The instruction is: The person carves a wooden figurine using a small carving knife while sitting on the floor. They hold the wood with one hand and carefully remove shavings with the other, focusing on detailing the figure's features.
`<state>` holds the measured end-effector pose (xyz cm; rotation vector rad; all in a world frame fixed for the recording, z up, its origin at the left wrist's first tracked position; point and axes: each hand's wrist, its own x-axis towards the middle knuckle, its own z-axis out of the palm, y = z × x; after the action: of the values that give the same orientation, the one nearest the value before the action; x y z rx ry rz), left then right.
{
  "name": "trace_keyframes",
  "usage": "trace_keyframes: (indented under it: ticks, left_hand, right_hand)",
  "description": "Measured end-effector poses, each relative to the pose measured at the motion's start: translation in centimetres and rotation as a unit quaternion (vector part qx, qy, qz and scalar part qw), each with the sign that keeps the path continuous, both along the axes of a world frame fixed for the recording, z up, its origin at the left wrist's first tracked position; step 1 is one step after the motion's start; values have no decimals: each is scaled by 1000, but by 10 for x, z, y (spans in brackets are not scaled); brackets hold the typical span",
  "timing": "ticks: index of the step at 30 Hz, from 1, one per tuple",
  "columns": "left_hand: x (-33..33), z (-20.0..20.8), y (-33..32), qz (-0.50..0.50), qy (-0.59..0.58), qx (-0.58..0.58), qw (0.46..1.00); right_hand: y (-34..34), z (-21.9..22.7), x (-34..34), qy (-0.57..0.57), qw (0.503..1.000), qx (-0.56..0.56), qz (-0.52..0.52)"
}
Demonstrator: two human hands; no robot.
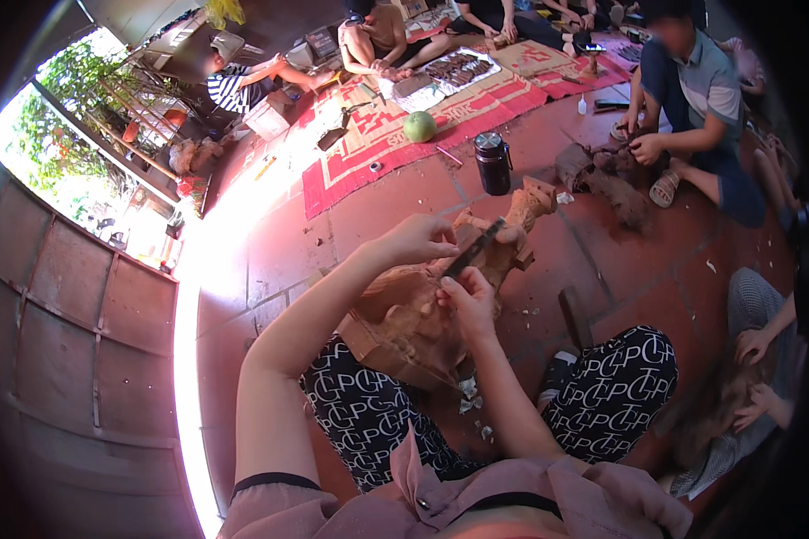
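A carved wooden figure (395,310) lies slanted between my knees, its narrower end pointing away to the right. Above it is a dark, flat strip (478,246), perhaps a file or folded sandpaper. My right hand (469,304) pinches the strip's near end between thumb and fingers. Over the carving, my left hand (418,241) is closed with fingers bent, the fingertips close to the strip; whatever they hold, if anything, is too small to make out.
Beyond the carving stands a black flask (493,163). A green round fruit (419,127) sits on the red patterned mat (333,184). At the right a person (692,99) handles a dark brown carving (616,184). Another person's hands (757,377) show at the lower right. A dark bar (574,316) lies by my foot.
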<state>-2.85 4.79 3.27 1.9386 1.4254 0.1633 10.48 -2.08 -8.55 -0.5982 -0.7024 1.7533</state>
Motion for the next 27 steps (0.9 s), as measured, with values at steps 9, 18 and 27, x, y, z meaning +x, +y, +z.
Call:
trace_keyframes:
  ticks: [9, 18, 27]
  left_hand:
    - [-40, -46, 16, -41, 26, 152, 987]
    - [-41, -44, 19, 29, -82, 32, 996]
    - [-59, -46, 19, 79, -55, 30, 995]
  right_hand:
    - [0, -14, 5, 44, 993, -94, 50]
    - [2, -20, 6, 70, 992, -87, 65]
    - [8, -36, 5, 142, 973, -112, 144]
